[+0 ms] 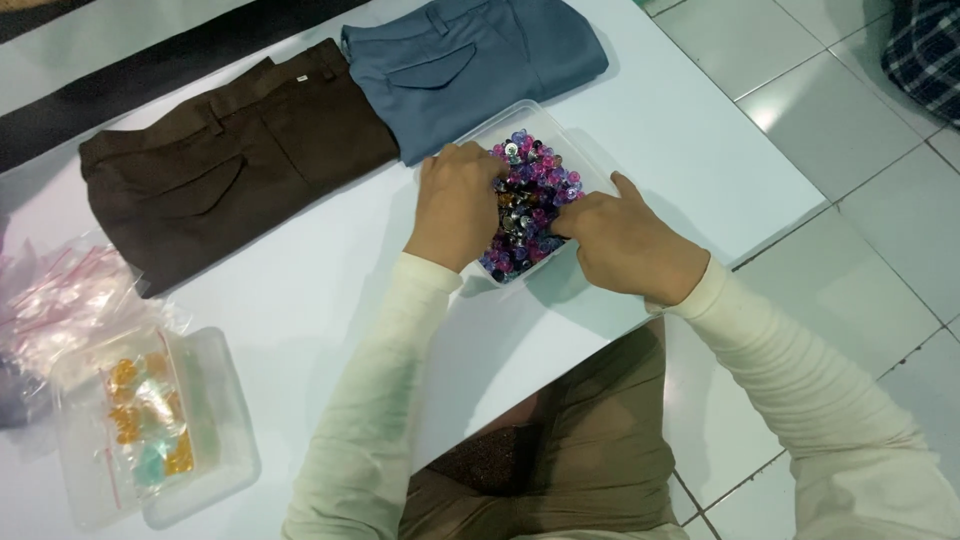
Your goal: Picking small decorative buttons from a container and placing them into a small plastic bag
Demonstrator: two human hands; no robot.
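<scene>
A clear plastic tray (575, 150) sits on the white bench (330, 300) near its right edge, its long axis running diagonally from lower left to upper right. It is heaped with small glossy beads (530, 200), mostly purple and pink with some clear and dark ones. The left hand (457, 205) rests knuckles up over the tray's left side, fingers curled down into the beads; the right hand (628, 243) presses in from the right, fingertips pinched among them. Whether either hand actually grips a bead cannot be told. Just beyond the tray lie folded blue trousers (470, 65), touching its far corner, with folded brown trousers (230, 160) to their left. At the bench's left end stand a second clear tray (225, 400) holding a packet of orange and green beads (150, 420), and a pile of small plastic bags (60, 300). Bare bench lies between the two trays.
</scene>
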